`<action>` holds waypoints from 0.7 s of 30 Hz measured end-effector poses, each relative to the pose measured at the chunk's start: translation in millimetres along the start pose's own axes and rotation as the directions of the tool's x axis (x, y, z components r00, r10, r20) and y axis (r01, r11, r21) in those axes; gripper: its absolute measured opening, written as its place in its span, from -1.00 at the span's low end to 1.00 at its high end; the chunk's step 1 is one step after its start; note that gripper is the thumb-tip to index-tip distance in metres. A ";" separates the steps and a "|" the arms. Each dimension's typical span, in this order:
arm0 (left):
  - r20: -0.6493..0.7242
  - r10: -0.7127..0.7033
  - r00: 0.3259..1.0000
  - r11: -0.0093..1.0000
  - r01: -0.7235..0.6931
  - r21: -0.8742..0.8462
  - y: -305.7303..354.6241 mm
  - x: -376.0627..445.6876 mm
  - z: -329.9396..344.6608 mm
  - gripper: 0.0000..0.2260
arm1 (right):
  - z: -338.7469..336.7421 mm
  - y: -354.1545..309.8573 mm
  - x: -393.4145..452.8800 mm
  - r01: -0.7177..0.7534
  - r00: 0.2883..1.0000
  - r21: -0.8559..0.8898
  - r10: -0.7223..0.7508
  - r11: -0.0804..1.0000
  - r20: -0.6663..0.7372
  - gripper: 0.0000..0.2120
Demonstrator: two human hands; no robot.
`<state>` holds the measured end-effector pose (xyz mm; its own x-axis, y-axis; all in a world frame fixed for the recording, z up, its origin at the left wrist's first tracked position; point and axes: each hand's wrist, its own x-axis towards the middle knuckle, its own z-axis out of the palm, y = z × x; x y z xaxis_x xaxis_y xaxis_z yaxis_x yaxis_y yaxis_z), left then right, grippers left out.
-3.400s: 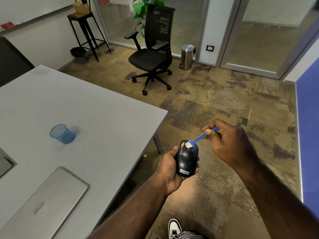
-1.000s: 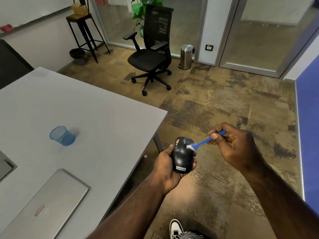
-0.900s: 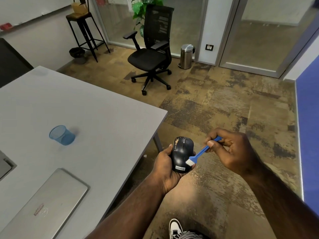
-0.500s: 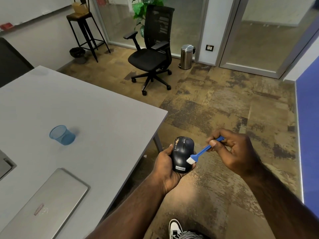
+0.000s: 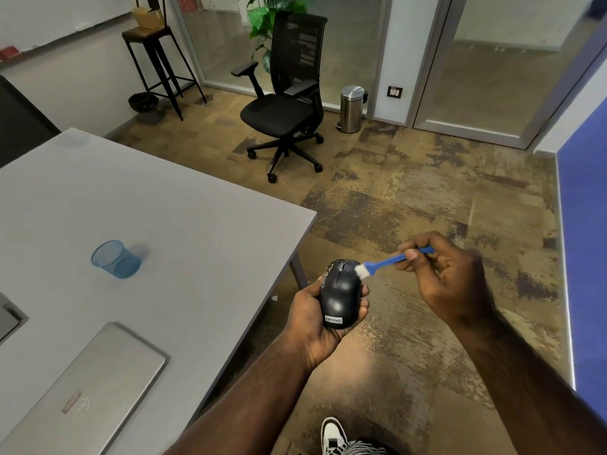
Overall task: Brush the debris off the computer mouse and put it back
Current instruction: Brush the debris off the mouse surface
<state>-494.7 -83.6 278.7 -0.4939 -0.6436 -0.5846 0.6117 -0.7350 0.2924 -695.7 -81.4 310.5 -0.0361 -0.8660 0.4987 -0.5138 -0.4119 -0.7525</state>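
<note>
My left hand (image 5: 310, 318) grips a black computer mouse (image 5: 340, 295) from below, held over the floor just right of the table's corner. Pale specks of debris sit on the mouse's front end near the scroll wheel. My right hand (image 5: 450, 277) pinches the handle of a small blue brush (image 5: 382, 263). Its white bristles touch the front right of the mouse.
A grey table (image 5: 170, 224) lies to the left, carrying a blue mesh cup (image 5: 115, 259) on its side and a closed silver laptop (image 5: 88, 389). A black office chair (image 5: 285, 106), a steel bin (image 5: 352, 108) and a stool (image 5: 154, 54) stand farther back. My shoe (image 5: 335, 435) is below.
The brush head has gone from the mouse's lower right side up to its front end by the scroll wheel. My left hand keeps the mouse in nearly the same spot.
</note>
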 end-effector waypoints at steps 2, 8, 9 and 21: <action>0.012 -0.001 1.000 1.000 0.001 0.004 0.6 -0.4 -0.6 -0.54 | -2.1 1.8 1.3 -0.015 1.000 -0.024 0.014 1.000 -0.028 -0.82; -0.064 0.036 0.997 0.999 -0.035 0.015 -1.2 -0.6 0.5 -0.65 | -5.1 -8.6 -5.8 0.074 0.985 0.094 -0.087 0.993 0.151 -0.90; -0.066 0.036 0.997 0.999 -0.034 0.018 -1.4 -0.6 0.2 -0.64 | -4.1 -6.6 -6.1 0.060 0.989 0.076 -0.069 0.995 0.134 -0.90; -0.158 0.108 0.981 0.983 -0.082 0.163 -5.8 2.7 4.4 -0.51 | 8.2 -20.8 -6.3 0.132 0.969 0.034 -0.136 0.991 0.208 -0.90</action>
<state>-502.3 -82.0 278.8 -0.3209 -0.6776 -0.6618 0.5412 -0.7046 0.4590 -677.8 -69.7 319.5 0.2128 -0.8418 0.4961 -0.4844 -0.5318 -0.6947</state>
